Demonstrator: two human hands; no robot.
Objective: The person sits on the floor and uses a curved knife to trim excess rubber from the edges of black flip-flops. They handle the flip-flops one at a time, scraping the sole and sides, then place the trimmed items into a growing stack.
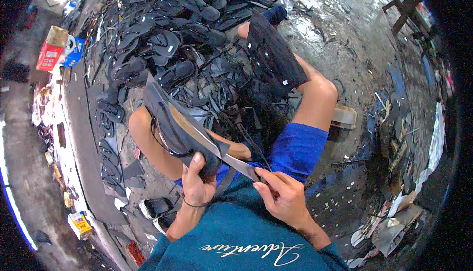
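Observation:
My left hand (198,186) is closed around the heel end of a black sandal (170,128), thumb pressed on top. The sandal slants away toward the upper left, over my left knee. Dark sole sheet sticks out past its edge, and a tan strip shows along the side. In my right hand (285,194), thumb and fingers pinch a knife (240,166) with a flat metal blade. The blade's far end meets the sole's edge near the heel, just right of my left thumb. My fingers hide most of the knife's handle.
Black sandals (165,42) are heaped at the far left, with dark offcuts (207,86) between my legs. A dark patterned pad (276,57) covers my right shin. A red box (50,54) and a yellow box (80,225) stand left. Scraps litter the floor at right.

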